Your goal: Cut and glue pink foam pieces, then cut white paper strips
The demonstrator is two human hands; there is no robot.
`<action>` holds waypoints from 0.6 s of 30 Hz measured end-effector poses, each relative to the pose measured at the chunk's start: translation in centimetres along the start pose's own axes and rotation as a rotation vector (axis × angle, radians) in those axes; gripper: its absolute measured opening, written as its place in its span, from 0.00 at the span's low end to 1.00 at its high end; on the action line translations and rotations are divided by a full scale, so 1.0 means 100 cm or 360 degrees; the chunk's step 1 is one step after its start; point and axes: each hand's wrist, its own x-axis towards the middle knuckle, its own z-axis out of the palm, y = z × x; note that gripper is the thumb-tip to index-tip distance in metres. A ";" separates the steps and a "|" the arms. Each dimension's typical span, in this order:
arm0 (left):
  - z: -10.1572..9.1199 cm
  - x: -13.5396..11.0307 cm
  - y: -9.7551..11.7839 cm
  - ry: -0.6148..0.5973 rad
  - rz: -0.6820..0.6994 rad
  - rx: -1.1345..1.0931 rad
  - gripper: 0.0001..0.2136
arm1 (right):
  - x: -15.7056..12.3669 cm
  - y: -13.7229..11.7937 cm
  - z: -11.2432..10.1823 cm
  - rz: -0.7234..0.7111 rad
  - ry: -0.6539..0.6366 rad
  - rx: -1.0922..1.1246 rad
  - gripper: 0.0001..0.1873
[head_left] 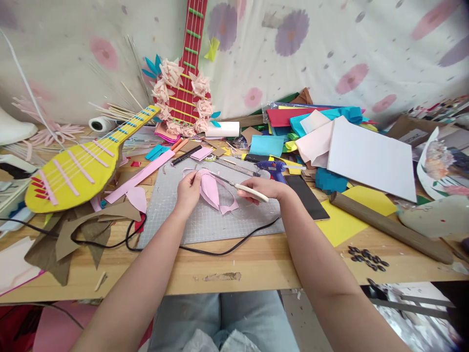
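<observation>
Between the thumb and fingers of my left hand (189, 191) is a sheet of pink paper (210, 191), partly cut, with a thin strip curling off toward the right. My right hand (258, 188) is closed around the white handles of a pair of scissors (251, 192). The scissor blades point left and meet the upper edge of the paper. Both hands are above a grey cutting mat (164, 222). A cut pink petal-shaped piece (137, 199) lies left of the mat.
A yellow paper lute (73, 171) lies at left; a red one (183, 93) with paper flowers stands behind. A blue glue gun (273, 168), a black phone-like slab (307, 196) and a brown tube (388, 227) lie to the right. A black cable (234, 249) crosses the mat's front.
</observation>
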 end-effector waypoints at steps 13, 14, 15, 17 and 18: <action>0.002 0.001 -0.007 -0.0039 -0.0112 -0.0102 0.10 | 0.002 0.002 0.002 0.0044 -0.0167 0.0085 0.26; 0.003 0.000 -0.007 -0.0056 -0.0091 -0.0091 0.11 | 0.003 0.002 0.002 0.0035 -0.0174 0.0091 0.26; 0.003 0.000 -0.007 -0.0073 -0.0076 -0.0082 0.12 | 0.004 0.002 0.003 0.0029 -0.0176 0.0098 0.26; 0.002 -0.001 -0.006 -0.0097 -0.0072 -0.0055 0.13 | 0.005 0.002 0.004 0.0027 -0.0168 0.0099 0.27; 0.002 -0.001 -0.005 -0.0106 -0.0081 -0.0037 0.13 | 0.005 0.002 0.004 0.0027 -0.0167 0.0092 0.27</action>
